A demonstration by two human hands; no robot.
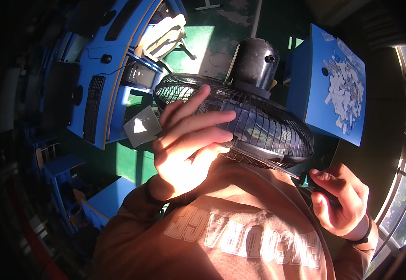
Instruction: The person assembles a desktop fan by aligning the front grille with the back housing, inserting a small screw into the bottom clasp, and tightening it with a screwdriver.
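A black wire fan cage (277, 123) is in front of my chest, tilted, with the dark cylindrical motor housing (254, 63) uppermost. My left hand (184, 140) is at the near side of the cage. Its thumb and index fingertip come close together at the rim, while the other fingers stretch out over the wires. Whatever lies between those fingertips is too small to make out. In my right hand (343, 198) is the dark handle of a screwdriver (322, 189). Its thin shaft runs left along the lower rim toward my left thumb.
To the left a blue desk (84, 112) carries a keyboard (94, 107) and a mouse (105, 59). A blue table (305, 102) at the right holds scattered pale strips (345, 88). A cream chair (163, 39) stands beyond the cage, and windows (403, 200) line the far right.
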